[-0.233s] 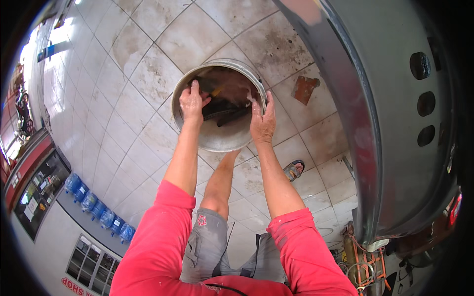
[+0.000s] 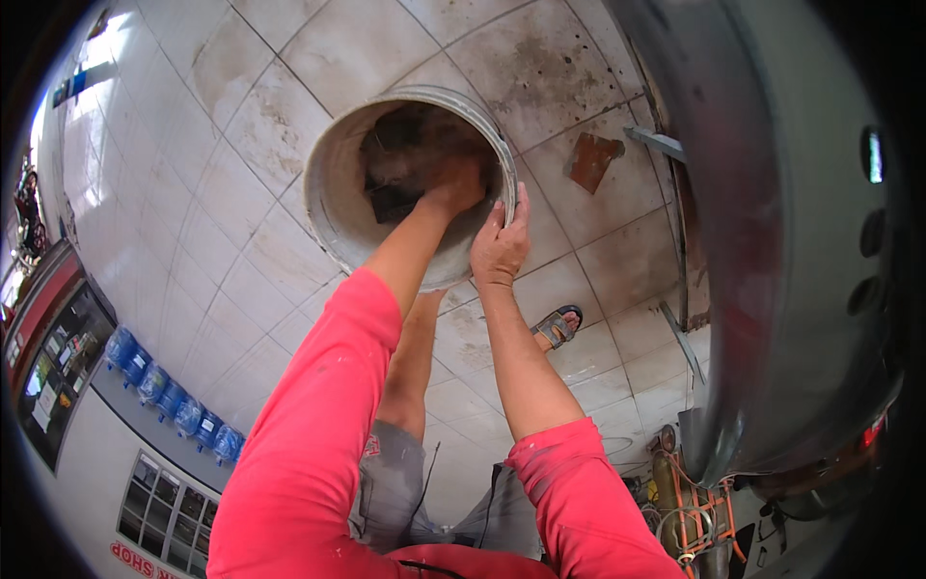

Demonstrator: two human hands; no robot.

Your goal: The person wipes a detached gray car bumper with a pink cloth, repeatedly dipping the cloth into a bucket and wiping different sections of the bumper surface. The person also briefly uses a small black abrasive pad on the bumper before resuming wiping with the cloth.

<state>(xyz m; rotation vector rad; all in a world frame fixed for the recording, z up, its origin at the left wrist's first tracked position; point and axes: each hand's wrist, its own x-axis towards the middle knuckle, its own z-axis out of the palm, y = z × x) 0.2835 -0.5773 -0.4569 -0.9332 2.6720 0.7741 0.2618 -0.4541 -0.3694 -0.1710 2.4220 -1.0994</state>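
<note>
A round whitish bucket (image 2: 333, 217) is tipped so its mouth faces me. My right hand (image 2: 501, 241) grips its right rim, thumb on the inner side and fingers along the outside. Deep inside the bucket, my left hand (image 2: 457, 187) reaches toward the right wall; its fingers are lost in shadow. Dark pieces (image 2: 394, 203) lie within, beside a brownish murky patch, and their kind cannot be made out.
A large grey curved vehicle panel (image 2: 772, 289) with oval holes fills the right side. A reddish-brown flat piece (image 2: 592, 161) lies on the tiled floor. Blue water jugs (image 2: 174, 400) line a ledge at left. An orange-framed cart (image 2: 699, 511) with a cylinder stands lower right.
My left hand has left the bucket's left side and moved down into it, to the right. The bucket's mouth appears slightly further left and up. My right hand still holds the rim.
</note>
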